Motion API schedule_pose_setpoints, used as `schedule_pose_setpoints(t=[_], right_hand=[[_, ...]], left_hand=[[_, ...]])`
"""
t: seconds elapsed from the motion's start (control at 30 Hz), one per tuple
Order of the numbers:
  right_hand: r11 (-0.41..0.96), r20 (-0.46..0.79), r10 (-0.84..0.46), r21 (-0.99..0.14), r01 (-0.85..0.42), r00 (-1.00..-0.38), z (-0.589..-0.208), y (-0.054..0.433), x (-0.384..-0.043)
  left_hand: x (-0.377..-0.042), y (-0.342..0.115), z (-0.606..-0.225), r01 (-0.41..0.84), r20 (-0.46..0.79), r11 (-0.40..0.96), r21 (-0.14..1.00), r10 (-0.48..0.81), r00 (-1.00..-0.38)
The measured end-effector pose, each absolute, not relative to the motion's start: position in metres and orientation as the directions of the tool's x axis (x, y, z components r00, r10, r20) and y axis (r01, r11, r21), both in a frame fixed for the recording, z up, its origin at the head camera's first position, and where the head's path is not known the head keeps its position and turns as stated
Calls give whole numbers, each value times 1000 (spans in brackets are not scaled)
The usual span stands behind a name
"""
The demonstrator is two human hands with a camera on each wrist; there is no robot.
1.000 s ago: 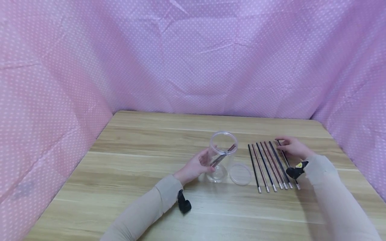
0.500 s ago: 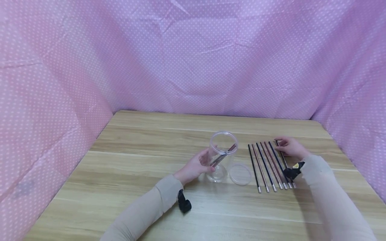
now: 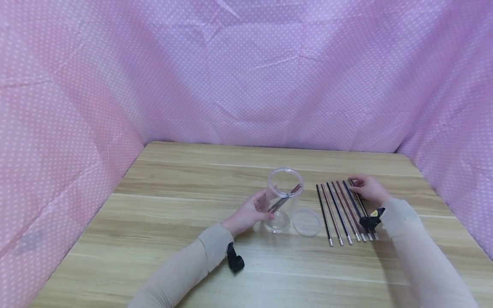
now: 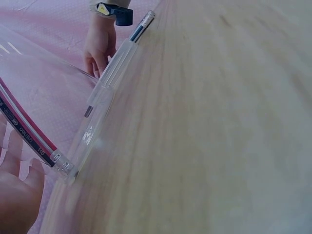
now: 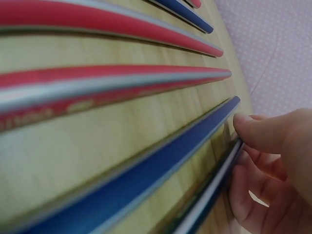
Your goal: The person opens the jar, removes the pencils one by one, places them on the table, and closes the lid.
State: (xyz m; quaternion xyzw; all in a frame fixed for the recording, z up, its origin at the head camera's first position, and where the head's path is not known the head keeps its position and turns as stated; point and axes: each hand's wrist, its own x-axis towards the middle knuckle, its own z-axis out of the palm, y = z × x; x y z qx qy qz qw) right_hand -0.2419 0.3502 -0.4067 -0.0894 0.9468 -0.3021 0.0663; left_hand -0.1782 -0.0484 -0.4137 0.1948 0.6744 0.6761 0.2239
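I see right hand [image 3: 369, 189] at far end of dark pencil [image 5: 210, 190], last one on right of row on tabletop [image 3: 192, 196]. Right grip together: thumb [image 5: 263, 131] on left side, fingers [image 5: 241, 192] on right, pinching that end. Long body runs back from grip toward person, silver end nearest, a bit right. Blue pencil [image 5: 156, 163] just beside, left. Left hand [image 3: 250, 213], farther off, grips clear jar [image 3: 289, 208], fingers curled round; pencils [image 3: 284, 201] lean inside.

The head view looks forward and down over the bench [image 3: 173, 192]. It shares the jar [image 3: 289, 207] with low left wrist, pencils [image 5: 131, 80] with closer right.
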Motion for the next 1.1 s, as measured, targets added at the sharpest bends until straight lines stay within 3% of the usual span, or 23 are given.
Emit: schedule_pose_setpoints(t=[0.53, 0.83, 1.1], right_hand=[[830, -4, -211, -529, -177, -977, -410, 343, -241], [826, -33, -171, -549, -125, -985, -408, 346, -239], [828, 49, -159, -537, -161, -986, -393, 341, -236]], left_hand=[[-178, -49, -416, -32, -30, 5, 999, 568, -823], [-178, -47, -417, -44, -49, 22, 999, 559, -828], [-180, -48, -417, -31, -35, 17, 999, 552, -833]])
